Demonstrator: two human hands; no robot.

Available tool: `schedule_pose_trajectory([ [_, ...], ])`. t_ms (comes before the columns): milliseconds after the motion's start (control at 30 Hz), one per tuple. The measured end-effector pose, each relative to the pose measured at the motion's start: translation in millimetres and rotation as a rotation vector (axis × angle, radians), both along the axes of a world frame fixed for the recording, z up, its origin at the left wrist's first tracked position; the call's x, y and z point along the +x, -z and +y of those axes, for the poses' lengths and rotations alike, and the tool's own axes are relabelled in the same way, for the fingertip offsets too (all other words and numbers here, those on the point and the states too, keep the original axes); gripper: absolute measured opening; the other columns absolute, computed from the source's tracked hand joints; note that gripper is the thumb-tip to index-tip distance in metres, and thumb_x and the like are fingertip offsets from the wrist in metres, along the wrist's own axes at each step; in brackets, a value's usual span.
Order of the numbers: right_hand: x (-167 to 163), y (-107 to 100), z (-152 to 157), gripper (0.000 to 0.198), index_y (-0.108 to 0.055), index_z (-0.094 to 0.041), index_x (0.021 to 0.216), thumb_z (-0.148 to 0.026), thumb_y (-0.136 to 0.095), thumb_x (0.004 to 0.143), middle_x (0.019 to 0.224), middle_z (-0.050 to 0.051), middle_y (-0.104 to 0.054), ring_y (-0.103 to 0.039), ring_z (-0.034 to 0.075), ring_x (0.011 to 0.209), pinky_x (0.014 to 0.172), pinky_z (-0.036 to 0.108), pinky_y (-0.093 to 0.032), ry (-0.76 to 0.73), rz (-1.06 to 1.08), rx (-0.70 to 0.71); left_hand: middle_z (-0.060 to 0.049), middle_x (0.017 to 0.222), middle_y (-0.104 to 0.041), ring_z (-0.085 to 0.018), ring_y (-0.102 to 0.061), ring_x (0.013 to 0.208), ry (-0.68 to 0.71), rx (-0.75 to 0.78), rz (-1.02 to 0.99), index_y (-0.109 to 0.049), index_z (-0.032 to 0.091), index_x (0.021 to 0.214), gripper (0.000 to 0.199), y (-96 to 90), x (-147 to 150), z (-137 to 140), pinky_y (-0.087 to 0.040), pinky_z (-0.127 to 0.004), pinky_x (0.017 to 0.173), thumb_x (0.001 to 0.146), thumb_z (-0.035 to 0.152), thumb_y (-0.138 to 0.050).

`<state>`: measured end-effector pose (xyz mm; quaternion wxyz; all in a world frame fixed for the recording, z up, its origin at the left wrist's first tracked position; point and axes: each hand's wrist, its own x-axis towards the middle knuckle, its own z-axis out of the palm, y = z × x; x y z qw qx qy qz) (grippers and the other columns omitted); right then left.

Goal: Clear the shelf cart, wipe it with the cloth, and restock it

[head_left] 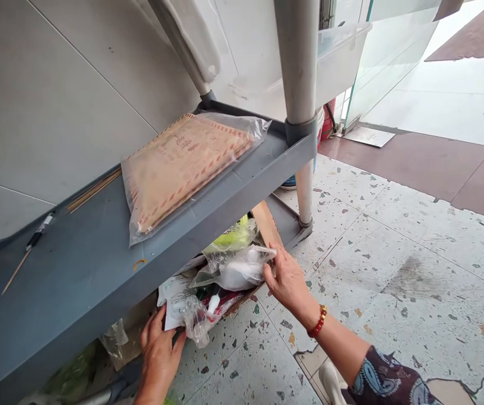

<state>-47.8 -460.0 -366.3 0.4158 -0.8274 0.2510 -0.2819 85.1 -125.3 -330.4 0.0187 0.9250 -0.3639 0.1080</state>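
Observation:
A cardboard box (267, 224) full of odds and ends sits partly under the grey shelf, near the floor. My right hand (289, 281) grips its right corner, thumb towards the front and fingers along the side, close to a clear plastic bag with white contents (245, 270). At the box's left end, my left hand (160, 351) is closed round the corner beside a printed white paper (175, 301); the cardboard under those fingers is mostly hidden. Between my hands lie crumpled clear plastic (196, 323), a white-tipped item (213, 304) and a yellow-green packet (232, 236).
On the grey shelf (94, 264) lie a plastic-wrapped stack of brown paper bags (186, 163), thin wooden sticks (94, 191) and a pen-like item (39, 232). A shelf post (298, 62) rises at the right. Speckled tile floor (372, 264) extends beyond it, with a glass panel (387, 50) further back.

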Motion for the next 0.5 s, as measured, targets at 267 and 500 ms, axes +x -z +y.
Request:
schedule_pose_trajectory([
  [267, -5, -8, -7, 0.032, -0.057, -0.021, 0.120, -0.023, -0.038, 0.093, 0.099, 0.010, -0.071, -0.067, 0.025, 0.088, 0.074, 0.037, -0.054, -0.016, 0.014, -0.028, -0.014, 0.134, -0.056, -0.038, -0.047, 0.121, -0.102, 0.028, 0.058, -0.078, 0.021, 0.087, 0.030, -12.2, -7, -11, -0.042, -0.053, 0.104, 0.085, 0.030, -0.050],
  [500, 36, -7, -74, 0.036, -0.065, -0.022, 0.108, -0.028, -0.031, 0.096, 0.076, 0.007, -0.070, -0.062, 0.022, 0.064, 0.057, 0.032, -0.042, 0.079, 0.187, -0.068, -0.014, 0.130, -0.057, -0.035, -0.053, 0.114, -0.137, 0.007, 0.039, -0.078, 0.021, 0.082, 0.026, -14.0, -24, -76, -0.046, -0.053, 0.096, 0.088, 0.036, -0.057],
])
